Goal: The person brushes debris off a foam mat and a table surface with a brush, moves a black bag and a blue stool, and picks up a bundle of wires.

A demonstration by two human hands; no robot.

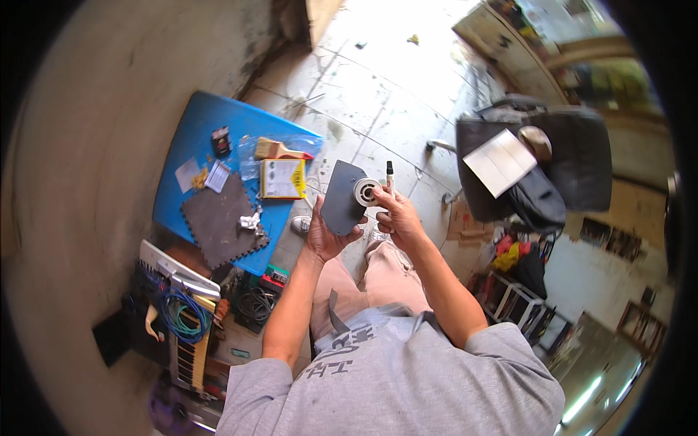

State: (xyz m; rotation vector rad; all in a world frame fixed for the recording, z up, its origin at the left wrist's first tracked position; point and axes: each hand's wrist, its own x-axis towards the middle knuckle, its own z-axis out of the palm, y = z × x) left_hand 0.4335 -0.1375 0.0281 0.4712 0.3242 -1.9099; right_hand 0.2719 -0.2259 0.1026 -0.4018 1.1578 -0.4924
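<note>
My left hand [325, 234] grips a flat dark grey plate [342, 195] with cut corners, held up in front of me over my lap. My right hand [398, 218] is closed on a white marker [390, 183] with a black cap, which points upward. The same hand's fingers press a round white ring-shaped piece [361, 197] with a dark centre against the right edge of the plate. Whether that ring is fixed to the plate, I cannot tell.
To the left, a blue table [190, 138] bears a dark foam mat [222, 218], a paintbrush [280, 150], a yellow-and-white box [283, 179] and a small black case [221, 142]. A black office chair [582, 145] with a white tile [498, 161] stands right. Coiled cables [182, 316] lie lower left.
</note>
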